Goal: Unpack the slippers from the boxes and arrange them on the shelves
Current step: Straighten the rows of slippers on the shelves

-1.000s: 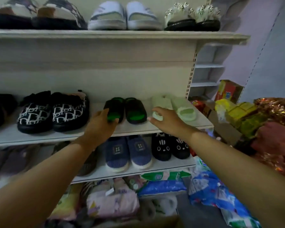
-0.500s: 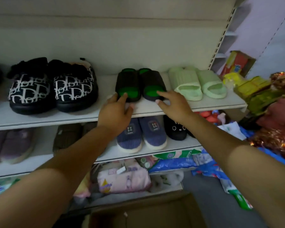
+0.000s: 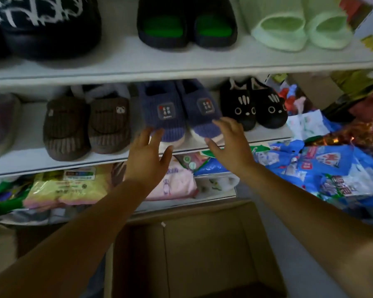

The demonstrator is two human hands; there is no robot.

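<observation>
A: Shop aisle, dim light, white shelf [image 3: 30, 155]. The blue slippers [image 3: 177, 112] sit on it, toes at the front edge; brown pair [image 3: 86, 125] at their 9 o'clock, cat pair [image 3: 252, 106] at 3.

B: Hands?

A: Both at the slippers' 6 o'clock: left hand [image 3: 148, 162], right hand [image 3: 229, 147], fingers straight and spread, gripping nothing. Tips reach the toes; true contact I cannot tell.

B: Handling?

A: Knit uppers, thick soles: probably light, soft, squashy, not slippery. Best taken by the toe sides, one per hand. The box [image 3: 202, 244] lies low, at 6 o'clock.
</observation>
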